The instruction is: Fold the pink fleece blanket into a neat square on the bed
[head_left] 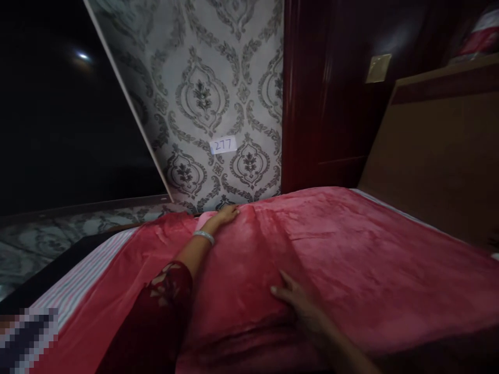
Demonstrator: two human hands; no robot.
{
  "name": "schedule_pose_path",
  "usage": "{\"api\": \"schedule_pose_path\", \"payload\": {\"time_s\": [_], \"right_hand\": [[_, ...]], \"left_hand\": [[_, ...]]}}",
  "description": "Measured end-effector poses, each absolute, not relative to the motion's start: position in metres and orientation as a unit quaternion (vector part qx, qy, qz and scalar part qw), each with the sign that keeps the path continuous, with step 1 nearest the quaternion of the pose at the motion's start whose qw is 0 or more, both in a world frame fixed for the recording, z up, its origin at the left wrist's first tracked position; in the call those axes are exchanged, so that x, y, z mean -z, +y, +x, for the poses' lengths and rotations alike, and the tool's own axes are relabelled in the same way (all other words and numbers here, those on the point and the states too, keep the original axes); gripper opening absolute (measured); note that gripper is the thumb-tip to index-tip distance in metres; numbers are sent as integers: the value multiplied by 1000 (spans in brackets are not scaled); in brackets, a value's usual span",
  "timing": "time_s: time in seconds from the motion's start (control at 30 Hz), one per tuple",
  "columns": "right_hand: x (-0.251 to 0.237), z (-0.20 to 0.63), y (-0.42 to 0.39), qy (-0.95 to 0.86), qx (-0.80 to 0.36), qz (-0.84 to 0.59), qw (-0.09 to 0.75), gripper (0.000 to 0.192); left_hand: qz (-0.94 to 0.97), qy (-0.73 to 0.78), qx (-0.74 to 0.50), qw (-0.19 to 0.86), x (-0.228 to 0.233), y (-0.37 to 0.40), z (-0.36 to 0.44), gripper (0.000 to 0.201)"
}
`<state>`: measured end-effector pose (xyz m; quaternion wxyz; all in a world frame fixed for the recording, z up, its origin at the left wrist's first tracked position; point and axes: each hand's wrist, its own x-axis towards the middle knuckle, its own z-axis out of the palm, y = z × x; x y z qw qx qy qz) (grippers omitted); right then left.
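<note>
A plush red blanket (351, 249) covers the bed. My left hand (224, 215) reaches out to the blanket's far edge and lies flat on it, fingers apart; a silver bangle (204, 236) sits on the wrist and a dark red patterned sleeve (156, 311) covers the forearm. My right hand (300, 306) rests palm down on the blanket nearer to me, fingers spread, holding nothing. A pale pink fabric (203, 218) peeks out beside the left hand.
A striped sheet (78, 283) shows at the bed's left side. Patterned grey wallpaper (218, 93) bears a small label reading 277 (223, 145). A dark red wooden door (327, 104) stands behind the bed, and a brown headboard (436, 156) rises on the right.
</note>
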<state>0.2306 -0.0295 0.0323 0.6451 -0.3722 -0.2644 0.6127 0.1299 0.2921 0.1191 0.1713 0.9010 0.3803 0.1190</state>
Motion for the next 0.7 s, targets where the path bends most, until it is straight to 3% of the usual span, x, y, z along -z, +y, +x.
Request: {"api": "schedule_pose_path", "payload": {"time_s": [0.23,0.47,0.7], "right_hand": [[-25,231,-22,-319,-580,-391,640,69],[-52,238,-38,-269,-595,-349,672,79],[-4,272,-59,-171,-547,-423,702,84]], "left_hand": [[893,394,-89,196,-106,319,170,15],[885,390,-158,200,-130,327,187,23],[897,370,-140,197,-108,315,250,10]]}}
